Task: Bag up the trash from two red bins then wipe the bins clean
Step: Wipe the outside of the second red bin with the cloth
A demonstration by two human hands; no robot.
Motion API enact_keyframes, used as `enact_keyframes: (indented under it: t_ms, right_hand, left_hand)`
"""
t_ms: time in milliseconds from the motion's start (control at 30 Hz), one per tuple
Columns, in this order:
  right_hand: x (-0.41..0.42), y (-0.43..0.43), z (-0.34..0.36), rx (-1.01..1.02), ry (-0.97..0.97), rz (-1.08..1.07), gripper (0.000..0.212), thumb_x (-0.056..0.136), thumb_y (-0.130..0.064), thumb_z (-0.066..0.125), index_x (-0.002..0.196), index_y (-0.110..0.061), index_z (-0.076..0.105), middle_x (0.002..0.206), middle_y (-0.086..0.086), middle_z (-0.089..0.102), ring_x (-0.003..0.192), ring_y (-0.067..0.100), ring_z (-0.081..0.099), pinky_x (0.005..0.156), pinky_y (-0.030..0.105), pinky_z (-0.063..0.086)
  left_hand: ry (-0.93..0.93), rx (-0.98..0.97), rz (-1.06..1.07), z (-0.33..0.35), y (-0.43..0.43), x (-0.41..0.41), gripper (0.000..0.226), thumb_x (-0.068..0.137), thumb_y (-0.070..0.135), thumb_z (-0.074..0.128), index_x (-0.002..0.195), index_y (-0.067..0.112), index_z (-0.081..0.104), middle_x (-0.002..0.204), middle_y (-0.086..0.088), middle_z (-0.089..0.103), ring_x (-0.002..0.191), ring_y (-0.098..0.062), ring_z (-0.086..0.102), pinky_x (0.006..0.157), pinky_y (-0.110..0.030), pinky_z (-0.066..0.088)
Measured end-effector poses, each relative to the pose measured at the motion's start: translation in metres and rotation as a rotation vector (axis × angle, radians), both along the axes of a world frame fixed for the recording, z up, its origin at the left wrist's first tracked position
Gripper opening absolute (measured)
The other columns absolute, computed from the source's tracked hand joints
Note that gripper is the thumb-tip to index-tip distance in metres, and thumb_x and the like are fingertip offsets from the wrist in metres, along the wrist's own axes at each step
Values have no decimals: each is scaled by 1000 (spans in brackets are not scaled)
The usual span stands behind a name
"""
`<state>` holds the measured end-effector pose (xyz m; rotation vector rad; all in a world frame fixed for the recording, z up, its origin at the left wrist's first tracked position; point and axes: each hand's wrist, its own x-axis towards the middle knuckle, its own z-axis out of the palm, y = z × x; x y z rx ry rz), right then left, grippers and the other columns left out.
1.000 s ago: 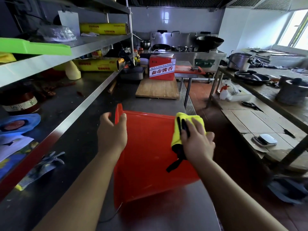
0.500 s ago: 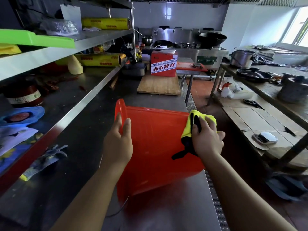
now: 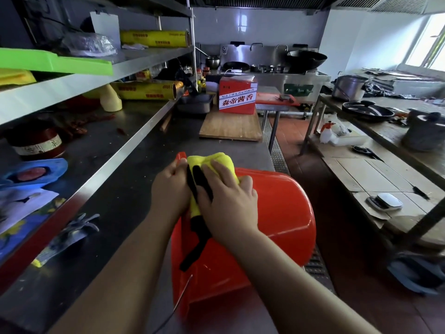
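A red bin (image 3: 277, 220) lies on its side on the steel counter (image 3: 134, 189), its rim toward the left and its base hanging past the counter's right edge. My left hand (image 3: 169, 191) grips the bin's rim near the top. My right hand (image 3: 226, 196) presses a yellow cloth (image 3: 216, 162) with a black strap against the bin's upper wall, right beside the left hand. Only one red bin is in view.
A wooden board (image 3: 231, 127) and a red box (image 3: 237, 97) stand farther along the counter. Shelves (image 3: 96, 75) on the left hold film rolls and a green board. Grey gloves (image 3: 69, 235) lie at the counter's left. A table (image 3: 390, 138) with pans stands right.
My right hand has slid the cloth leftward across the bin to the rim, next to my left hand. The left hand shifted up onto the rim.
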<state>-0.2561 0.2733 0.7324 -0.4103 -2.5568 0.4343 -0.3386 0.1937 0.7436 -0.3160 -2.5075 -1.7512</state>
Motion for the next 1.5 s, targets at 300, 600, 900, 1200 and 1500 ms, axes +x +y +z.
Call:
enact_keyframes:
  t_ms: [300, 600, 900, 1200, 1500]
  right_hand:
    - [15, 112, -23, -166, -112, -422, 44, 93, -49, 43, 137, -43, 41, 150, -18, 29, 116, 36, 37, 91, 41, 34]
    - [-6, 61, -7, -86, -89, -316, 42, 95, -46, 39, 136, -42, 40, 149, -18, 30, 116, 36, 36, 91, 41, 34]
    - [-1, 12, -11, -33, 3, -24, 45, 94, -50, 44, 138, -46, 39, 150, -23, 27, 107, 31, 37, 83, 38, 34]
    - [20, 132, -32, -270, -130, -547, 45, 93, -46, 42, 138, -43, 40, 151, -16, 27, 114, 36, 36, 88, 41, 35]
    - [6, 129, -27, -283, -126, -592, 43, 95, -43, 37, 138, -41, 39, 150, -12, 27, 110, 35, 36, 86, 42, 33]
  left_hand:
    - [24, 20, 65, -3, 9, -10, 33, 97, 37, 43, 117, 14, 56, 79, 8, 55, 65, 0, 49, 50, -10, 33]
    - [35, 2, 103, 1, 12, -13, 34, 99, 32, 40, 113, 8, 59, 104, -10, 63, 88, -19, 55, 69, -21, 33]
    - [20, -16, 65, 4, 4, -21, 30, 98, 30, 44, 108, 9, 62, 94, 0, 57, 87, -13, 49, 72, -21, 30]
    - [-25, -52, 43, 12, 5, -2, 58, 97, 44, 41, 146, 14, 31, 139, -8, 47, 122, -20, 49, 95, -27, 38]
    - [44, -89, -31, -11, -4, 36, 52, 101, 44, 22, 149, 25, 24, 134, 6, 47, 96, 2, 48, 79, -17, 36]
